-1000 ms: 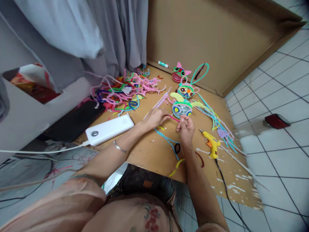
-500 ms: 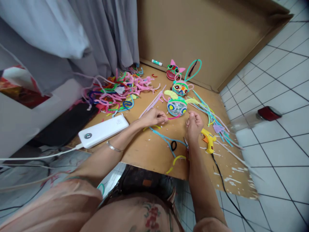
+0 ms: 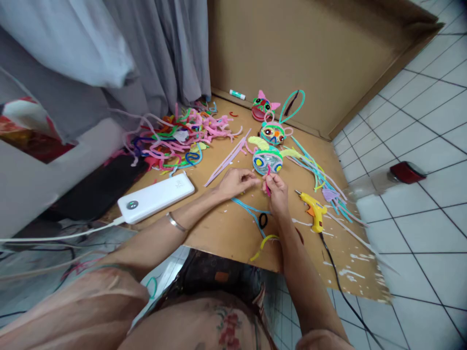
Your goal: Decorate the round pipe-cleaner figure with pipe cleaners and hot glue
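My right hand (image 3: 276, 190) pinches a short magenta pipe cleaner (image 3: 269, 170), which stands roughly upright between thumb and fingers. Just left of it is my left hand (image 3: 241, 181), its fingertips drawn together; whether anything is in them I cannot make out. Right behind both hands sits a rounded clear-fronted face figure (image 3: 265, 160) with blue and yellow eyes and pale yellow ear shapes. The magenta piece overlaps the figure's lower front in view; I cannot tell if they touch. Blue pipe cleaners (image 3: 248, 206) and a black ring (image 3: 262, 220) lie below the hands.
Two more face figures, a rabbit-like one (image 3: 273, 132) and a pink-eared one (image 3: 260, 111), stand behind. A yellow glue gun (image 3: 314, 210) lies right, its cord trailing off the board. Left are a white power bank (image 3: 156, 197) and a tangled pipe cleaner heap (image 3: 178, 136).
The magenta pipe cleaner went from lying sideways at my left fingers to upright in my right hand. My right hand moved left, and the two hands are now close together.
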{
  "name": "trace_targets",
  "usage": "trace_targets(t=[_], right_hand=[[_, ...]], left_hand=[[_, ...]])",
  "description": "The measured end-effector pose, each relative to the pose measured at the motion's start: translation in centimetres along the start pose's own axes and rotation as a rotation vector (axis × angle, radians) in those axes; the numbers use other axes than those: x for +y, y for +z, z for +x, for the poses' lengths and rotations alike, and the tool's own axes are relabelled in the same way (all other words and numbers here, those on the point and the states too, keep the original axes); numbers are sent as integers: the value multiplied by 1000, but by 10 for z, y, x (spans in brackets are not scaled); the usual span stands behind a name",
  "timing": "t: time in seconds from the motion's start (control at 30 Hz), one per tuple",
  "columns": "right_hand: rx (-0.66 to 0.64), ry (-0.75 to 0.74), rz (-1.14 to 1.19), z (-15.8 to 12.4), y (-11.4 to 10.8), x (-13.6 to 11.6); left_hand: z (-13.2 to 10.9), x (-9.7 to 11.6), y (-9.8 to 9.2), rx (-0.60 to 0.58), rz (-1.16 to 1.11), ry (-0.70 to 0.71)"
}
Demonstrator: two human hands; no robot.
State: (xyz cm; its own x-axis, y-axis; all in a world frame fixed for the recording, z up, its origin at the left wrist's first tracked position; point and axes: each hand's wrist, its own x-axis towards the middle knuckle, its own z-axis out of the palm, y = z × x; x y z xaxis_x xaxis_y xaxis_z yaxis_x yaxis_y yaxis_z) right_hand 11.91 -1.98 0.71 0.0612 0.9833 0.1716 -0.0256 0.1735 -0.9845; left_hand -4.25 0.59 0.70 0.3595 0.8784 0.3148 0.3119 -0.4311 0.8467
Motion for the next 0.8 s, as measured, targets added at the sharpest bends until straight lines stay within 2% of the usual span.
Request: trace_targets(t=[0.1, 0.17, 0.23, 0.37, 0.6, 0.8], right_hand=[[-95, 70, 35, -1, 0, 0], [-133, 80, 10, -3, 3, -1], [-127, 72, -38, -4, 6, -1], [-43, 49, -123, -2, 8, 1], [72, -92, -359, 0, 10, 8], [155, -261, -591, -4, 12, 12]], left_hand=[[3, -8, -1, 259, 166, 177], [5, -14, -2, 313, 257, 292], [6, -20, -2, 280, 346, 368], [6, -23, -3, 211, 514, 421], [6, -19, -3, 171, 608, 368], [10, -23, -5, 126, 672, 367]])
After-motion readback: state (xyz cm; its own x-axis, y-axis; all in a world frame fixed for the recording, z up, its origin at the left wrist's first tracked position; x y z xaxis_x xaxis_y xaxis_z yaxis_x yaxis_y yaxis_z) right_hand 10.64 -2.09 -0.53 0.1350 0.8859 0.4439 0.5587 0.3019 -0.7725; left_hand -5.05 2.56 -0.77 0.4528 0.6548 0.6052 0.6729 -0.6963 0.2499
